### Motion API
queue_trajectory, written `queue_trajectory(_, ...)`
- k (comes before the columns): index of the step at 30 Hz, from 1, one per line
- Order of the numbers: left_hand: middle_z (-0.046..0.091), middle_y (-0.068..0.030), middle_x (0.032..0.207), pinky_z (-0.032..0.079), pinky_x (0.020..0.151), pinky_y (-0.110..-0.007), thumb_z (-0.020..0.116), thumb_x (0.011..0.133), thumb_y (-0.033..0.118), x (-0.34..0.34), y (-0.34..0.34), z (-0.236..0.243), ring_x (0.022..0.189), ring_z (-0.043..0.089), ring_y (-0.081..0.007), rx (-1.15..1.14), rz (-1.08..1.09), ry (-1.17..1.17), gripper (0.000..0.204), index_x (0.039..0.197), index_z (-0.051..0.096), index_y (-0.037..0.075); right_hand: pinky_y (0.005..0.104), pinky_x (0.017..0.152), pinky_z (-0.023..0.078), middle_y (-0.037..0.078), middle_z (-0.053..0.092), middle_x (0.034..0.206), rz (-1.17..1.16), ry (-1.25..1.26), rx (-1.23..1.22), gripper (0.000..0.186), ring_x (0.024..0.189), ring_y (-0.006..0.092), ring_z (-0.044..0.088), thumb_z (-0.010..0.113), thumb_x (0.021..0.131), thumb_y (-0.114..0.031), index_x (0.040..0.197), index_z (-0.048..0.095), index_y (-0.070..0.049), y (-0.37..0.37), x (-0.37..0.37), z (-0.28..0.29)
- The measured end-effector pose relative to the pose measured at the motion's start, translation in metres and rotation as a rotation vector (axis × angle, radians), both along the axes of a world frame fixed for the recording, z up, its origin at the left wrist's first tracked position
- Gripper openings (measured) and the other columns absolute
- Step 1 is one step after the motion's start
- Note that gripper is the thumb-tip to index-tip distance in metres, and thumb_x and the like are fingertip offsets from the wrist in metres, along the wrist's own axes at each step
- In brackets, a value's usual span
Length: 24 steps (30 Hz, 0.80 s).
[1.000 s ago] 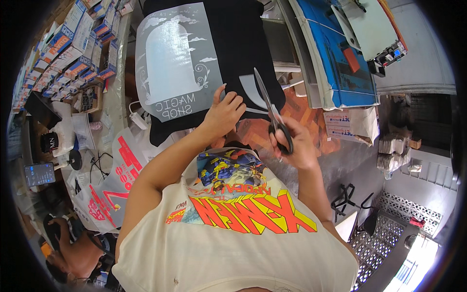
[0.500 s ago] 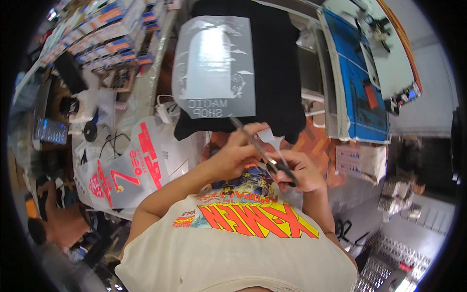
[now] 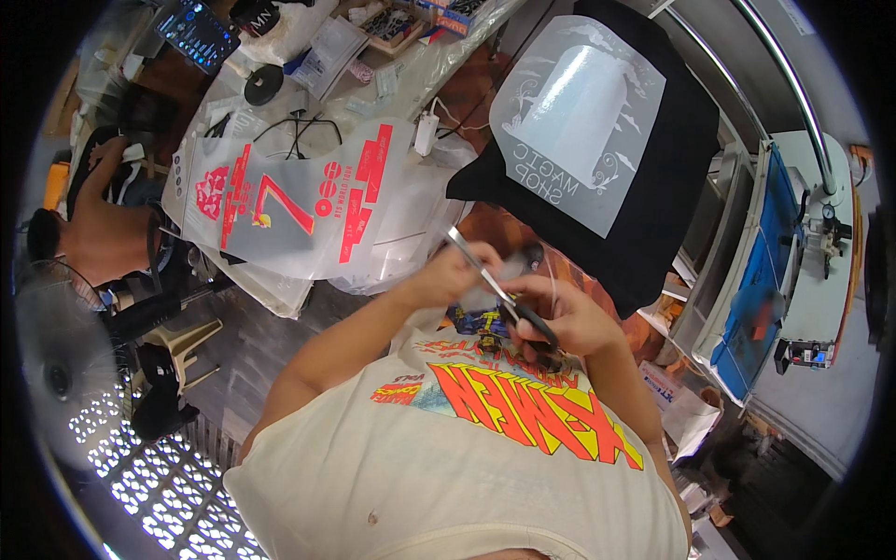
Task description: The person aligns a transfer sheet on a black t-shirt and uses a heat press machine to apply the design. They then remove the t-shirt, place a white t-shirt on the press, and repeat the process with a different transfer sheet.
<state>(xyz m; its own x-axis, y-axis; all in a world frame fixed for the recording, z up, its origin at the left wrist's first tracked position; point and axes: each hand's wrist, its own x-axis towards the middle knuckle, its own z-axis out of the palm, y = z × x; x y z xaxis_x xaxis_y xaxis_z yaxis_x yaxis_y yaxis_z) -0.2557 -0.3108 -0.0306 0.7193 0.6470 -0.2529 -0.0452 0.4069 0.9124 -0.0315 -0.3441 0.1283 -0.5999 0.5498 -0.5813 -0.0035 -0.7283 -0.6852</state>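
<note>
In front of my chest, a pair of scissors (image 3: 528,319) with black handles is gripped in my right hand (image 3: 577,315). Its metal blades point up and left, passing close by my left hand (image 3: 457,273). The fingers of my left hand are closed on a small piece of clear film (image 3: 512,269), blurred and partly hidden between the hands. Beyond them a black shirt (image 3: 667,215) lies spread out. On it rests a translucent transfer sheet (image 3: 639,159) with a pale arch design and mirrored lettering.
To the left, clear film with red and pink prints (image 3: 289,201) lies on a plastic-covered table (image 3: 406,103) among cables. A phone (image 3: 198,35) stands at the upper left. A blue screen frame (image 3: 761,280) is on the right. Another person (image 3: 107,233) sits at the far left.
My view has swung left, so the shirt and transfer sheet now sit farther right and tilted. Both hands stay together at my chest, with the scissors still in my right hand.
</note>
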Motion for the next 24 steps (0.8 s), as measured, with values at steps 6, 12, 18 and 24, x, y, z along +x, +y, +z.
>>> queue_trajectory(6, 0.062, -0.0106, 0.108, 0.053, 0.09, -0.037, 0.064, 0.092, 0.007, -0.104, 0.003, -0.236, 0.098, 0.063, -0.0262, -0.746, 1.098, -0.021, 0.033, 0.123, 0.057, -0.002, 0.0229, 0.058, 0.05, 0.005, 0.067, 0.091, -0.298, -0.534, 0.232, 0.051, 0.078, 0.0093, 0.066, 0.058, 0.096, 0.003, 0.145, 0.051, -0.011, -0.005, 0.048, -0.009)
queue_trajectory(12, 0.069, -0.0107, 0.108, 0.056, 0.084, -0.04, 0.068, 0.087, 0.022, -0.115, -0.001, -0.281, 0.098, 0.068, -0.0249, -0.701, 0.641, 0.842, 0.037, 0.117, 0.065, 0.001, 0.0218, 0.062, 0.05, 0.009, 0.068, 0.099, -0.889, -1.074, 0.837, 0.044, 0.081, 0.009, 0.065, 0.049, 0.099, 0.006, 0.142, 0.054, -0.004, -0.041, 0.185, 0.095)
queue_trajectory(18, 0.068, -0.0075, 0.085, 0.048, 0.06, -0.023, 0.06, 0.096, 0.013, -0.073, 0.093, -0.153, 0.067, 0.061, -0.0113, -0.288, 0.667, 0.492, 0.019, 0.103, 0.069, -0.002, 0.0283, 0.079, 0.051, 0.006, 0.075, 0.105, -0.887, -2.449, 0.702, 0.039, 0.086, 0.0119, 0.066, 0.062, 0.102, -0.024, 0.141, 0.063, -0.022, -0.115, 0.386, 0.24)
queue_trajectory(24, 0.069, -0.0063, 0.112, 0.045, 0.095, -0.032, 0.059, 0.102, 0.048, 0.006, 0.198, -0.051, 0.102, 0.062, -0.0179, -0.367, 0.454, 0.34, 0.05, 0.125, 0.064, 0.004, 0.0336, 0.09, 0.05, 0.008, 0.075, 0.11, -0.66, -2.74, 0.351, 0.042, 0.098, 0.0186, 0.069, 0.06, 0.1, -0.043, 0.138, 0.065, -0.026, -0.14, 0.58, 0.291)
